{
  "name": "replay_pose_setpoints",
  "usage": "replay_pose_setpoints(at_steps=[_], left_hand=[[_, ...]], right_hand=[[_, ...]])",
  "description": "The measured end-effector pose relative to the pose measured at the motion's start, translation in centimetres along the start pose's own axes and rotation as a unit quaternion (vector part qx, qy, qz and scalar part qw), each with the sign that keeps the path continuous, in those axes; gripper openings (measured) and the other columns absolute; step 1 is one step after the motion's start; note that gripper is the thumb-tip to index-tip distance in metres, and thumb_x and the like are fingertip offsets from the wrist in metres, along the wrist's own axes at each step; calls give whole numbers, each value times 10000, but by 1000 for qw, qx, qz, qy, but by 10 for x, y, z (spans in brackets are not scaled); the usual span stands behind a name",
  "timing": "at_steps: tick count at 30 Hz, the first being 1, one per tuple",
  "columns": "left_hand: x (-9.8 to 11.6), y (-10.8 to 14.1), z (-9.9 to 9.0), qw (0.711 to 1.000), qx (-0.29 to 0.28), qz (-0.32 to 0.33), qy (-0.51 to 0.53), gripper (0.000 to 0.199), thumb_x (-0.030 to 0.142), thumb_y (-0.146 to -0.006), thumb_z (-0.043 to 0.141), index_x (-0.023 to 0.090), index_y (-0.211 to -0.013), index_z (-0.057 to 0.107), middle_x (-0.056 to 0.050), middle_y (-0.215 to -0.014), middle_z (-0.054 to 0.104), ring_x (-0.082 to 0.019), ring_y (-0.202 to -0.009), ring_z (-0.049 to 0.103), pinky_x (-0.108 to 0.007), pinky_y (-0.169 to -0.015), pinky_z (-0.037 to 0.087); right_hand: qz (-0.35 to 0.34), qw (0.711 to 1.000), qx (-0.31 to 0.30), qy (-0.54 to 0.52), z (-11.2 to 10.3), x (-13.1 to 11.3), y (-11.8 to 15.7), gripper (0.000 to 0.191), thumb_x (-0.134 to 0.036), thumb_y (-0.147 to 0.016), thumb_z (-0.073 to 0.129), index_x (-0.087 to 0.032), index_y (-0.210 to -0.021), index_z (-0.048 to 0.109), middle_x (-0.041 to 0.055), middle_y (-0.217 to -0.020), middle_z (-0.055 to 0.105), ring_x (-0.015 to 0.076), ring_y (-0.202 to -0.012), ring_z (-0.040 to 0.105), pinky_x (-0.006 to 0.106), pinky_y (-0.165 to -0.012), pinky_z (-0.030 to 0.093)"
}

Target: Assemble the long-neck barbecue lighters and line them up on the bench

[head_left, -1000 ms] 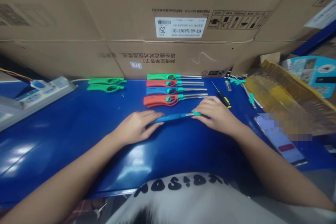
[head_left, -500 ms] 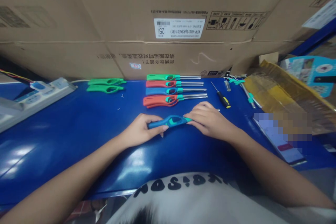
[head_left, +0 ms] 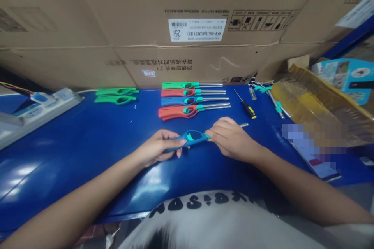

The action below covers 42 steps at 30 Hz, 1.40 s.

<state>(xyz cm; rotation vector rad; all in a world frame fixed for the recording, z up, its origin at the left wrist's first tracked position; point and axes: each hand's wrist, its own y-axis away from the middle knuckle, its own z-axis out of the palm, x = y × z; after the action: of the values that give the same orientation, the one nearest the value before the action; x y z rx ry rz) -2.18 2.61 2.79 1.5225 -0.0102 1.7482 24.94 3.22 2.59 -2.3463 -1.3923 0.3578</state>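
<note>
Between my two hands, above the blue table, is a blue gas lighter (head_left: 195, 136) with a turquoise trigger and collar. My left hand (head_left: 157, 148) wraps round its handle, thumb on the near side. At the collar end, my right hand (head_left: 229, 138) closes round the front part and hides most of the metal tube; the tube's tip (head_left: 244, 125) pokes out beyond the fingers. Just behind lie assembled lighters in a row: a green one (head_left: 175, 85), a red one (head_left: 177, 93), a blue one (head_left: 175, 101) and red ones (head_left: 175, 113) nearest me.
Green handle shells (head_left: 115, 100) lie at the back left, near a white power strip (head_left: 43, 111). A yellow-black screwdriver (head_left: 248, 109), loose metal tubes (head_left: 276, 105), a phone (head_left: 317, 161) and a taped carton (head_left: 309, 101) are on the right. A cardboard wall (head_left: 131, 56) bounds the back.
The lighter has tilted slightly, its front held a little higher. Its tube tip now shows past my right hand, and my left hand's grip has shifted on the handle.
</note>
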Motion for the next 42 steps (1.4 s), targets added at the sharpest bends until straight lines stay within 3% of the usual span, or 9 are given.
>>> replay_pose_setpoints(at_steps=[9,15,18,21,26,30,34,37,42], left_hand=[[-2,1,4,999,17,-9,-28,377,465,-747,796,102,-738,696,-12,-551,624,-7,-302,252,-193,-319,72],[-2,6,7,979,57,54,-190,481,543,-844,700,126,-611,647,78,-385,338,-37,-355,250,-187,-375,166],[1,8,6,944,80,123,-297,436,489,-900,652,134,-648,668,34,-480,512,-64,-430,414,-186,-446,314],[3,9,3,876,107,230,-411,295,401,-927,639,146,-800,715,-14,-711,699,-117,-622,607,-211,-616,464],[3,10,-4,771,114,349,-521,228,339,-947,641,184,-1094,722,-51,-983,762,-166,-833,702,-260,-791,528],[1,10,-7,738,110,384,-544,220,296,-982,594,160,-1107,713,-63,-943,753,-160,-796,700,-256,-751,539],[-6,10,-4,698,133,455,-537,291,160,-1020,459,124,-890,716,-46,-709,701,-137,-625,665,-231,-613,503],[-9,11,-1,675,147,466,-553,304,152,-1014,458,119,-836,701,-50,-685,692,-144,-600,662,-239,-585,493],[-4,9,-6,658,116,374,-644,291,244,-1049,423,153,-1142,683,-62,-978,750,-190,-824,723,-293,-719,552]], right_hand=[[-9,1000,-10,-19,1,-2,1,223,-100,-975,432,-112,-1033,647,99,-828,680,216,-816,530,391,-811,456],[-29,998,-48,6,6,-1,3,218,-72,-956,434,-102,-1001,645,83,-804,652,206,-790,515,369,-817,451],[-5,1000,-20,-17,8,3,2,200,-114,-988,452,-112,-1052,641,91,-875,694,208,-851,562,369,-843,454],[21,999,-1,-34,5,7,0,188,-185,-1012,493,-125,-1106,644,95,-974,729,207,-910,607,363,-842,453],[34,999,-21,-25,-5,12,1,189,-278,-1008,553,-149,-1064,679,52,-943,744,190,-862,632,352,-825,426],[34,999,-32,-13,-5,11,3,224,-304,-1019,528,-151,-1002,690,48,-894,733,185,-804,614,333,-753,407],[31,998,-39,-34,2,3,4,241,-256,-1017,484,-143,-951,686,62,-845,704,187,-762,588,311,-705,408],[51,996,-53,-46,6,0,4,257,-240,-1021,455,-142,-950,681,67,-848,693,186,-765,589,299,-709,420],[90,985,-141,-43,5,9,1,270,-305,-1044,439,-166,-973,660,61,-895,681,204,-833,604,321,-774,441]])
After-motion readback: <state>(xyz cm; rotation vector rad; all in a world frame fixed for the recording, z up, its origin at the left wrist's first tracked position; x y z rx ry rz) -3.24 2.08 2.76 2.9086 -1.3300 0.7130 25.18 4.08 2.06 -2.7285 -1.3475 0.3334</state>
